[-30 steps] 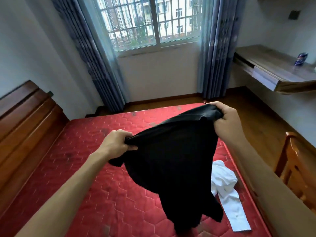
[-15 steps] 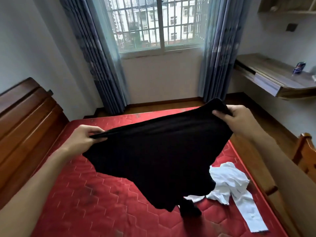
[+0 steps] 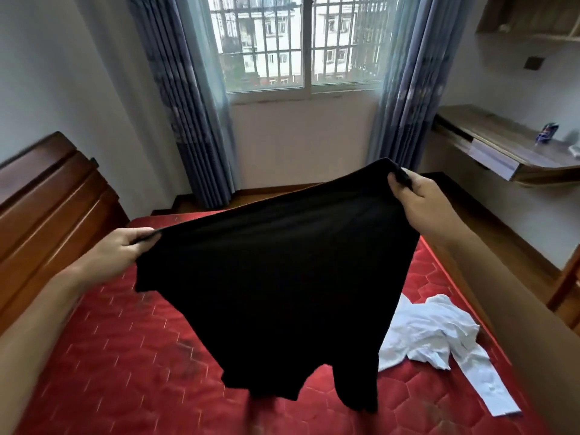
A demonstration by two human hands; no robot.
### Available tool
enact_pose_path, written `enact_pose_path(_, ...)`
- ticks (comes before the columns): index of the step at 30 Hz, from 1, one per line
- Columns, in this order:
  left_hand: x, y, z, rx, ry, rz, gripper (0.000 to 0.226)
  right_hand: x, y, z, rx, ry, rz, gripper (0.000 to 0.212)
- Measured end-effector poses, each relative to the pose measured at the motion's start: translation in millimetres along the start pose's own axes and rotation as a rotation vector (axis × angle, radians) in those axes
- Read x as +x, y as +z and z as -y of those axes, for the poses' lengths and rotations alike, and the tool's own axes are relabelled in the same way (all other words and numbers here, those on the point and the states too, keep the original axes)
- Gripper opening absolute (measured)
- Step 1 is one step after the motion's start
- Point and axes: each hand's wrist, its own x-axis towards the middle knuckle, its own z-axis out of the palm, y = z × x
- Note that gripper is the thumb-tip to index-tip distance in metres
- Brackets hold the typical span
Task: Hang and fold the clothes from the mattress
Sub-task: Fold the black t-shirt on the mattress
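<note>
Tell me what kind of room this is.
Most likely a bedroom: a red mattress against a wooden headboard, a curtained window, and a wall-mounted desk to the right.

The garment (image 3: 276,284) is plain black. The mattress (image 3: 125,356) is red, quilted in a hexagon pattern with darker smudges. The crumpled shirt (image 3: 433,331) is white. The curtains (image 3: 185,98) are grey-blue with faint paler blotches. The headboard (image 3: 47,202) is reddish-brown wood; the wall desk (image 3: 502,142) is brown woodgrain.
</note>
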Motion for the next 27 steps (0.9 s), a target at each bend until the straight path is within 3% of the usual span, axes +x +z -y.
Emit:
enact_pose_path(3,-1.8,-8.5,14.2,0.033,0.051,-0.126,0.025,7.3,8.0,8.6,-0.04,-0.039,-0.021,0.031)
enact_pose_path(7,2.1,-23.9,30.4,0.289,0.129,-0.24,0.025,22.3,11.0,6.5,-0.355,-0.085,-0.013,0.031)
enact_pose_path(11,0.9,-36.3,34.0,0.398,0.042,-0.109,0.015,37.0,16.5,-10.9,-0.423,0.044,0.003,0.038)
enact_pose_path(15,11.6,-46.2,38.1,0.389,-0.114,0.127,0.026,63.8,39.0,-38.8,-0.184,0.24,-0.006,0.031)
enact_pose_path(17,28.6,-52.2,50.5,0.499,-0.119,0.143,0.026,80.4,52.6,-48.5,-0.073,0.312,0.0,0.023)
enact_pose_path(22,87.4,-74.9,62.2,0.779,-0.045,-0.124,0.011,131.1,80.3,-52.3,0.045,0.298,-0.031,0.024)
enact_pose_path(27,132.3,-114.6,34.4,0.901,0.111,-0.354,0.017,183.4,82.6,-32.6,0.058,0.197,-0.107,0.021)
